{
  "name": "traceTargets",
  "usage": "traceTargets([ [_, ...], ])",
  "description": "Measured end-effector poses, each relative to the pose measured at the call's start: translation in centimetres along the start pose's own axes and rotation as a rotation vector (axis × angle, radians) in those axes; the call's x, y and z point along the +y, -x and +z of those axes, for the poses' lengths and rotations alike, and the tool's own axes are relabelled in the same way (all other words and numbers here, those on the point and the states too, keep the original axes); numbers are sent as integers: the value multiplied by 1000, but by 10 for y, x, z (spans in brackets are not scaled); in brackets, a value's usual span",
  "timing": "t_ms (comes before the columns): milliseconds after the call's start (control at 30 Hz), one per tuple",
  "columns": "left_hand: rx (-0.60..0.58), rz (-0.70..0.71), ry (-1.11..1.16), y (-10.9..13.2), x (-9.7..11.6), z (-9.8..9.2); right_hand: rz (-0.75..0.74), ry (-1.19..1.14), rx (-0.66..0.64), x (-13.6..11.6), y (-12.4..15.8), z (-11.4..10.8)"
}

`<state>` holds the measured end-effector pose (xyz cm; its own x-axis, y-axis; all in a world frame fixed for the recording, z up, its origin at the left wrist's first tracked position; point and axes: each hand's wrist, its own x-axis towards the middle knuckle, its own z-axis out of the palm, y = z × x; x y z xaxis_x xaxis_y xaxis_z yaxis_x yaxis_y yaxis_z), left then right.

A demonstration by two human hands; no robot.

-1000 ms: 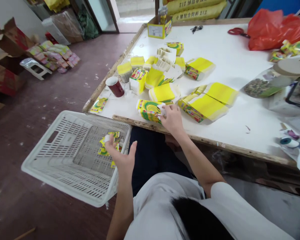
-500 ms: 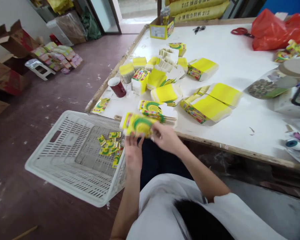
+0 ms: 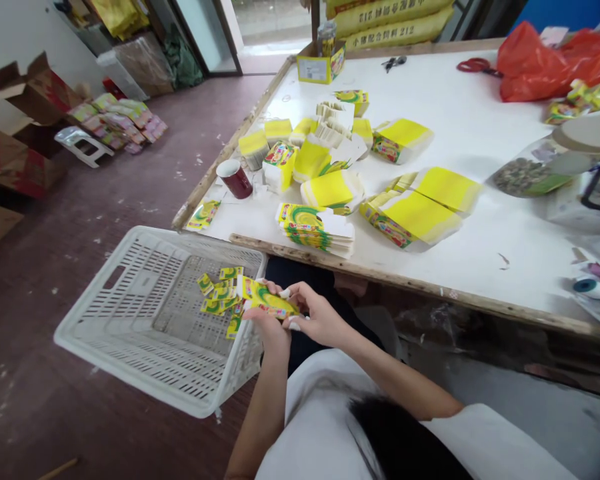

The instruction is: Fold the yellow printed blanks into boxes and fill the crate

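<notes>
Over my lap, beside the crate's right rim, a yellow and green carton is held between both hands. My left hand grips its left part from below, thumb on the near side. Fingers of my right hand pinch its right end. Several small yellow-green packs lie in the white plastic crate to the left. A stack of flat cartons rests near the table's front edge, just beyond my hands.
The white table bears more yellow carton stacks, a dark red mug, red-handled scissors, a red plastic bag and a large jar. Brown boxes and a white stool stand at the left.
Both hands have moved down and toward my body with the carton, away from the stack at the table edge. My right hand has shifted its hold on the carton's right end.
</notes>
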<state>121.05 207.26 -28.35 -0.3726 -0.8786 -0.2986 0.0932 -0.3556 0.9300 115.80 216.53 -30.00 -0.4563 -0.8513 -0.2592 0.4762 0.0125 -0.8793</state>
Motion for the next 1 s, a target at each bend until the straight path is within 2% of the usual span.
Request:
traceTargets([
  [133,-44,30,-208,0,-4,-5,-57,17,138,-2,-4,-16],
  [233,-24,26,-254,0,-4,-11,-83,71,165,-5,-3,-26],
  [300,-54,25,-294,-2,2,-16,-152,203,210,-8,-1,-36],
  [400,-143,87,-329,-8,23,-27,-316,547,256,-16,2,-55],
  [467,-257,150,-365,-13,41,-33,-423,795,180,-23,5,-65],
  [500,-351,158,-432,-14,49,-35,-476,891,110,-27,6,-67],
  [600,-737,58,-763,-15,58,-31,-621,1008,-86,-34,10,-62],
  [633,-833,1,-850,-13,57,-28,-641,1004,-82,-35,11,-59],
  [667,-878,-47,-914,-11,53,-24,-640,983,-29,-34,12,-55],
  [700,-872,-75,-962,-8,49,-21,-616,942,66,-32,13,-51],
  [767,-765,-57,-1043,0,40,-14,-516,791,290,-26,13,-46],
  [833,-682,25,-1111,7,32,-12,-370,555,376,-19,12,-43],
  [900,-704,143,-1137,13,26,-12,-170,256,291,-14,11,-40],
  [1000,-765,341,-1155,20,18,-14,115,-169,45,-11,9,-36],
])
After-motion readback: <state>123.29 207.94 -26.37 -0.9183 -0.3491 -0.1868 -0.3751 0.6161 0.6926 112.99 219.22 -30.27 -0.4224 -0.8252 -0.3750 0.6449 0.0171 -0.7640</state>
